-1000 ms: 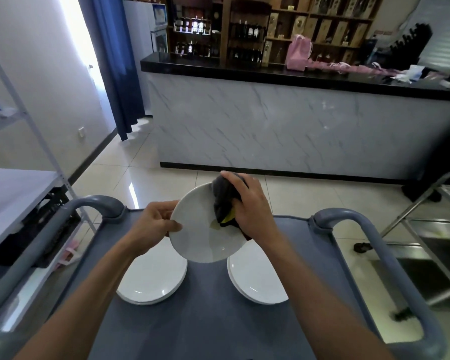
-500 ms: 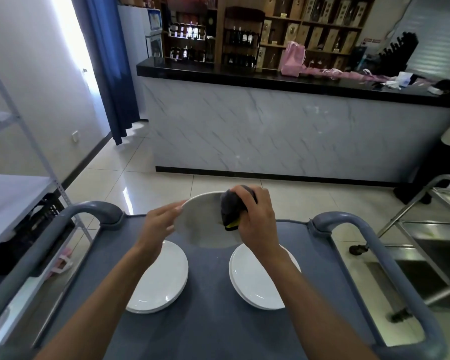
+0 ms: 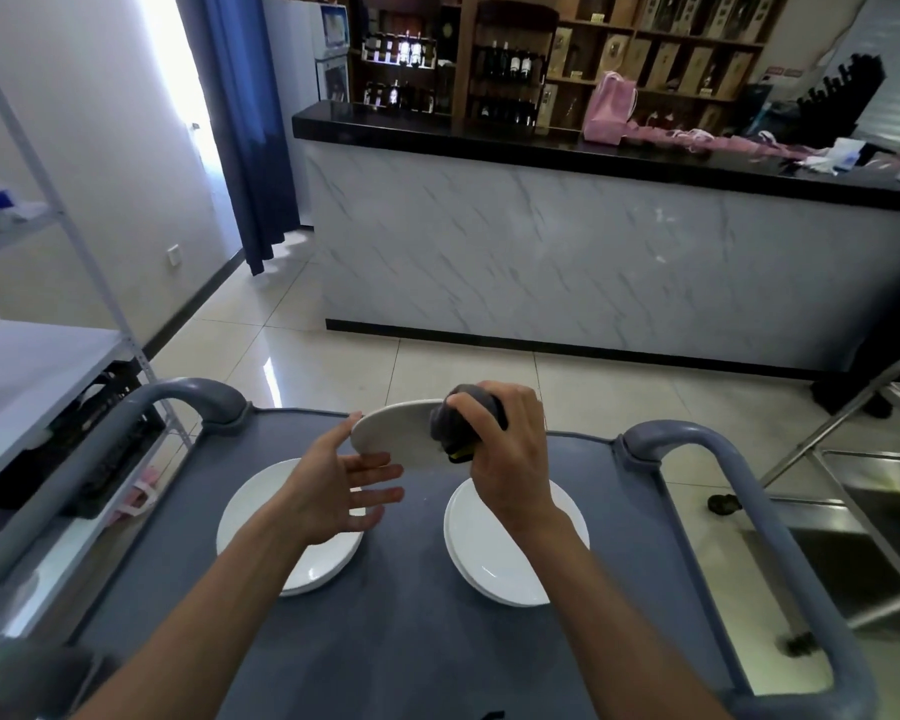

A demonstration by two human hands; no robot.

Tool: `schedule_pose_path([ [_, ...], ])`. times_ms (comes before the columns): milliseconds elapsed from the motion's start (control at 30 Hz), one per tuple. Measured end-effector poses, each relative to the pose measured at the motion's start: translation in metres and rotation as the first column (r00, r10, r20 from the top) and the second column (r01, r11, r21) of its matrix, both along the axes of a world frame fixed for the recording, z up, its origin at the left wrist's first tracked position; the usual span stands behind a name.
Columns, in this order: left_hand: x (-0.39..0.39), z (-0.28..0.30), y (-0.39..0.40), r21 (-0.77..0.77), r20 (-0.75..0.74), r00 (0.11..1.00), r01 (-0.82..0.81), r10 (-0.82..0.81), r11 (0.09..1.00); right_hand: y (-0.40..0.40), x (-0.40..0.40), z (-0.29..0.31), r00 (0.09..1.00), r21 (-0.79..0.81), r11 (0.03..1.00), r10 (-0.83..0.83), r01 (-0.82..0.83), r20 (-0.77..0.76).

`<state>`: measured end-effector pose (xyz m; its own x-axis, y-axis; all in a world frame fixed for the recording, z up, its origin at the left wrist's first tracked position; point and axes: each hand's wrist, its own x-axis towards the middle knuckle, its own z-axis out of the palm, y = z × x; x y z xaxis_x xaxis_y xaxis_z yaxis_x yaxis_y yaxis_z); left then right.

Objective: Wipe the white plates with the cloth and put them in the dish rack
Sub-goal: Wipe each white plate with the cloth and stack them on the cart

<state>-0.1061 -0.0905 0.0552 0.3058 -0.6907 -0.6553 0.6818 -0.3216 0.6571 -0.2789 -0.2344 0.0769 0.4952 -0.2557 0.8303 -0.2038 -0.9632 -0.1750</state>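
Item: round white ceramic plate, held raised and tilted above the grey cart tabletop, its far rim uppermost. It was gripped at its right edge by the right hand, whose fingers were curled round the rim together with a bunched dark grey cloth with a yellow edge; how far the cloth lay over the plate's far side could not be seen. The left hand was spread open, fingers straight, with only the thumb tip touching the plate's left rim.

Two further stacks of white plates lay on the tabletop: left stack partly covered by the left hand, right stack partly covered by the right wrist; the count in each was not determinable.

Bottles and boxes on the wooden wall shelves carried labels too small to be read. No dish rack could be identified with certainty.
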Motion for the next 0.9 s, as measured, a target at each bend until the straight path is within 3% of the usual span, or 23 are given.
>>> schedule_pose_path([
  [167,-0.022,0.006,-0.008,-0.104,-0.149,0.979,-0.157,0.141,0.982,-0.005,-0.017,-0.013,0.998,-0.041,0.998,0.05,-0.049,0.023],
  [267,-0.034,0.011,-0.016,-0.198,-0.268,0.919,-0.346,0.289,0.917,-0.008,-0.026,-0.022,0.997,-0.045,0.997,0.071,-0.07,0.018],
  [367,-0.036,0.011,-0.021,-0.234,-0.29,0.875,-0.458,0.388,0.858,-0.015,-0.039,-0.032,0.995,-0.038,0.994,0.098,-0.099,-0.036],
  [600,-0.039,0.006,-0.024,-0.315,-0.036,0.935,-0.345,0.353,0.884,-0.033,-0.063,-0.04,0.947,0.074,0.973,0.23,-0.219,-0.225],
  [700,-0.043,0.005,-0.028,-0.36,0.046,0.928,-0.329,0.369,0.873,-0.028,-0.062,-0.041,0.935,0.139,0.971,0.227,-0.195,-0.272],
  [900,-0.054,0.013,-0.027,-0.399,0.211,0.9,-0.276,0.381,0.874,-0.013,-0.062,-0.039,0.948,0.411,0.904,0.226,-0.117,-0.225],
])
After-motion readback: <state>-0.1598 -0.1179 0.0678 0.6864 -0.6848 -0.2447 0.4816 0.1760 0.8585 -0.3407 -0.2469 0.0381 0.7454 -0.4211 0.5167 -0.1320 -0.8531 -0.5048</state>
